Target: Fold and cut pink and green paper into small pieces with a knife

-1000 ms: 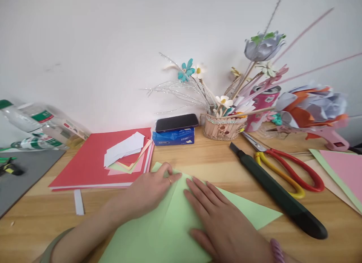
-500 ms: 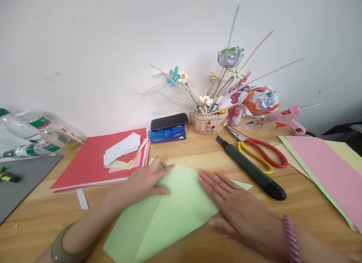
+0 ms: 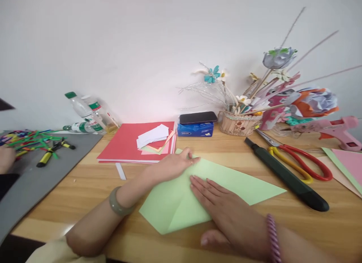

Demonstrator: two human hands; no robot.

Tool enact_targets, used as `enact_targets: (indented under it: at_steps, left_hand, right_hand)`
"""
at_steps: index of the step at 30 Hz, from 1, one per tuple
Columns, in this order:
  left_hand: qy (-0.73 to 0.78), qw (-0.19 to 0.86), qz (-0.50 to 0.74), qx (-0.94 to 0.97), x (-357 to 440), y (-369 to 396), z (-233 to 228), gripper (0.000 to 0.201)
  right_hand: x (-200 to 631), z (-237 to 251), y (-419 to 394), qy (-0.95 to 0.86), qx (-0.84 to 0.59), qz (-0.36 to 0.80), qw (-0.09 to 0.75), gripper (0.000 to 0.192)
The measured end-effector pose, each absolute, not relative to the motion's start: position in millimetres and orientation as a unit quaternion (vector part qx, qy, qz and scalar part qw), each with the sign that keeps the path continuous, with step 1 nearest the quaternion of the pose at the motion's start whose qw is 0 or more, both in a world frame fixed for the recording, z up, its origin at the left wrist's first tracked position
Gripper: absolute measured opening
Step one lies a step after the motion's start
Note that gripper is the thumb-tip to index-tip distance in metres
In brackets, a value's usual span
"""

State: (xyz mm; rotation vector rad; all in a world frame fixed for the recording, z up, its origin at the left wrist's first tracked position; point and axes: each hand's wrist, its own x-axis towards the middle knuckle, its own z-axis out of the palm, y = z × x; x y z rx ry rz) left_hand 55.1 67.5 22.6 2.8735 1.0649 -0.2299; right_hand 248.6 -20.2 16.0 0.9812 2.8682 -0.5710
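Observation:
A light green sheet of paper (image 3: pixel 166 202) lies folded on the wooden table, with a crease running up from its lower edge and a pointed flap reaching out to the right. At the paper's upper edge my left hand (image 3: pixel 175 166) holds it, fingers bent and pressed together on the sheet. My right hand (image 3: pixel 229 214) lies flat over the middle of the paper, fingers stretched out and thumb apart near the lower edge. Part of the sheet is hidden beneath this hand.
Right of the paper lie a dark green utility knife (image 3: pixel 288 174) and red-and-yellow scissors (image 3: pixel 308 163). Behind stand a phone (image 3: pixel 198 117) on a blue tissue pack (image 3: pixel 195 130) and a flower basket (image 3: pixel 240 123). A red paper stack (image 3: pixel 121 142) lies left; another person's hand (image 3: pixel 6 159) is far left.
My right hand has slid left across the paper, uncovering more of the right flap. My left hand's fingers have drawn together at the upper edge. The view has swung left.

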Motion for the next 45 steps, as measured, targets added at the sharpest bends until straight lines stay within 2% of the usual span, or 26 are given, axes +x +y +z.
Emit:
enact_targets:
  at_steps: [3,4,8,10,13,18,23,29,33,34,39,45]
  left_hand:
    - [0.341,0.029,-0.074,0.937,55,68,23,0.038]
    - [0.341,0.028,-0.074,0.937,55,68,23,0.038]
    - [0.333,0.029,-0.061,0.941,53,71,20,0.038]
    - [0.333,0.030,-0.050,0.941,52,71,19,0.038]
    - [0.339,0.014,-0.056,0.939,54,67,20,0.041]
    - [0.371,-0.041,-0.024,0.927,69,50,20,0.037]
    - [0.375,-0.054,0.024,0.925,80,37,8,0.037]
    - [0.367,-0.032,0.000,0.930,77,39,-11,0.051]
    - [0.367,-0.031,-0.009,0.930,75,40,-14,0.052]
    - [0.366,-0.032,-0.011,0.930,75,40,-13,0.052]
    - [0.367,-0.035,-0.006,0.930,76,39,-13,0.050]
    - [0.360,-0.071,0.004,0.930,76,41,-8,0.048]
  right_hand:
    - [235,7,-24,0.943,0.286,-0.168,0.022,0.102]
    - [233,2,-28,0.952,0.269,-0.143,0.008,0.099]
    - [221,-21,-52,0.974,0.196,0.032,-0.110,0.055]
    - [212,-25,-61,0.971,0.165,0.104,-0.138,0.043]
    - [199,-20,-69,0.970,0.136,0.152,-0.135,0.038]
    - [194,-6,-73,0.972,0.098,0.161,-0.143,0.032]
    - [214,-9,-72,0.946,0.242,0.160,-0.143,0.039]
    - [237,-25,-83,0.911,0.341,0.179,-0.144,0.046]
    - [277,-19,-85,0.902,0.381,0.155,-0.133,0.090]
    - [291,-18,-84,0.893,0.398,0.163,-0.135,0.094]
    - [352,-27,-81,0.840,0.490,0.188,-0.137,0.088]
    - [357,-33,-82,0.823,0.511,0.204,-0.141,0.093]
